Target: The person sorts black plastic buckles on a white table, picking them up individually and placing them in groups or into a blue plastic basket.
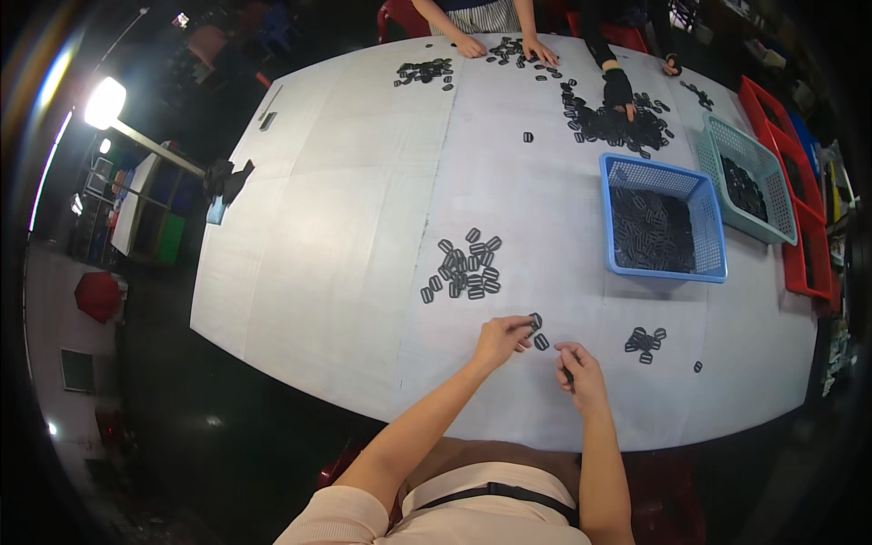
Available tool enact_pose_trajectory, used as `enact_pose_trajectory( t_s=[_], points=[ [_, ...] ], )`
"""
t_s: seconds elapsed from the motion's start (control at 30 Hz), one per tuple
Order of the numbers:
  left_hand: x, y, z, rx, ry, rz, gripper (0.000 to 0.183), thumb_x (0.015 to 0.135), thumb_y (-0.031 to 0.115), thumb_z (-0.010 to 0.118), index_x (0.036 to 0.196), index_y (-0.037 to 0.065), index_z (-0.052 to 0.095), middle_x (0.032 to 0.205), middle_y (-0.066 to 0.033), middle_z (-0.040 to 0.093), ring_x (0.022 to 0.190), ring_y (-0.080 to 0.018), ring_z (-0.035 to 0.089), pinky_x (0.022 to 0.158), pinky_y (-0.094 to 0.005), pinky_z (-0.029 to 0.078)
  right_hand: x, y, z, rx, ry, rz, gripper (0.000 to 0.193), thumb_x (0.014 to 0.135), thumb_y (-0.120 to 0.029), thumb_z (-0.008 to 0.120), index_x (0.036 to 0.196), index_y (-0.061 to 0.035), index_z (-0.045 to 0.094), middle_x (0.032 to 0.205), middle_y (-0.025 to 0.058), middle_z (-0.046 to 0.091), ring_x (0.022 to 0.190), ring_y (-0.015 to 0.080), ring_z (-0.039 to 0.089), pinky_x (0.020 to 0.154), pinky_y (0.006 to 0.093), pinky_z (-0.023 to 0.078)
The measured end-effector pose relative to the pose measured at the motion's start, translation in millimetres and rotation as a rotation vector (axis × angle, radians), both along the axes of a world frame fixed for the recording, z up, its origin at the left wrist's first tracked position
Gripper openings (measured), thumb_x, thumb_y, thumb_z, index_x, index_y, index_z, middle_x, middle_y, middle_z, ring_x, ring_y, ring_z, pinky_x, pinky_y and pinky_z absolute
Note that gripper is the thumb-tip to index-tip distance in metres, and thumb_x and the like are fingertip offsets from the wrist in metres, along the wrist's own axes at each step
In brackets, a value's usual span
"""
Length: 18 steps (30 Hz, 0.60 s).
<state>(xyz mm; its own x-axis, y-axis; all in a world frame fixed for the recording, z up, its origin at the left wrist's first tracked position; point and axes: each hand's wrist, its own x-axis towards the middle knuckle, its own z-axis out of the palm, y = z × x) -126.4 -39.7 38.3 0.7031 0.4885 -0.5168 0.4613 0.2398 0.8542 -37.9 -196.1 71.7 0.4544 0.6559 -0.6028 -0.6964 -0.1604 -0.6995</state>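
Observation:
Just above the table's near edge, my left hand [501, 341] pinches a small black slide buckle [536, 321] between thumb and fingertips. Another loose buckle [541, 342] lies on the table right below it. To the right, my right hand [584, 377] is curled, thumb and forefinger pointing toward that loose buckle. Something dark [569, 374] shows among its fingers, too small to make out. Ahead of my left hand is a loose pile of the same buckles [468, 271]. A smaller cluster [645, 342] lies to the right of my right hand.
A blue basket [618, 270] of black buckles stands right of centre, beside a pale green basket [772, 232] and red trays [808, 272]. Across the white table [318, 227], other people's hands [618, 91] work at more piles. A lamp [106, 102] stands at the left.

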Motion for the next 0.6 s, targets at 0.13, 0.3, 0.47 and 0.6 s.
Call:
enact_pose_trajectory(
  t_s=[0.13, 0.3, 0.47, 0.6],
  points=[
    [-12.2, -28.0, 29.8, -0.265, -0.175, 0.131, 0.023, 0.083, 0.013, 0.055, 0.099, -0.003, 0.058, 0.078, -0.0088, 0.062, 0.065, -0.0144, 0.062, 0.057, -0.0217, 0.05, -13.6, 19.0, 7.5, -0.126, -0.396, 0.031, 0.011, 0.081, -0.012, 0.058, 0.088, -0.0043, 0.054, 0.064, -0.0021, 0.05, 0.048, 0.0033, 0.038, 0.041, 0.0176, 0.028],
    [-7.3, -38.1, 52.0, -0.36, -0.207, 0.226, 0.023, 0.083, 0.019, 0.056, 0.089, -0.003, 0.059, 0.072, -0.0063, 0.06, 0.06, -0.0131, 0.061, 0.052, -0.0205, 0.048, -15.3, 20.7, 12.5, -0.031, -0.591, -0.082, 0.011, 0.079, -0.011, 0.06, 0.083, -0.0036, 0.053, 0.061, -0.0035, 0.047, 0.049, 0.003, 0.038, 0.043, 0.0181, 0.029],
    [-0.8, -37.2, 47.9, -0.379, -0.152, 0.269, 0.027, 0.084, 0.024, 0.054, 0.085, -0.002, 0.06, 0.069, -0.0053, 0.059, 0.052, -0.0104, 0.056, 0.048, -0.0195, 0.046, -19.9, 25.4, 24.7, -0.022, -0.585, -0.079, 0.012, 0.08, -0.011, 0.059, 0.081, -0.0035, 0.05, 0.06, -0.0021, 0.048, 0.049, 0.0037, 0.04, 0.043, 0.0184, 0.031],
    [8.8, -41.2, 41.6, -0.274, -0.155, 0.188, 0.029, 0.086, 0.026, 0.051, 0.09, -0.002, 0.06, 0.072, -0.0066, 0.06, 0.059, -0.0112, 0.057, 0.052, -0.0196, 0.047, -16.5, 22.4, 20.0, -0.066, -0.473, -0.103, 0.011, 0.08, -0.01, 0.058, 0.083, -0.0033, 0.049, 0.061, -0.0007, 0.049, 0.049, 0.005, 0.043, 0.041, 0.0183, 0.033]
  ],
)
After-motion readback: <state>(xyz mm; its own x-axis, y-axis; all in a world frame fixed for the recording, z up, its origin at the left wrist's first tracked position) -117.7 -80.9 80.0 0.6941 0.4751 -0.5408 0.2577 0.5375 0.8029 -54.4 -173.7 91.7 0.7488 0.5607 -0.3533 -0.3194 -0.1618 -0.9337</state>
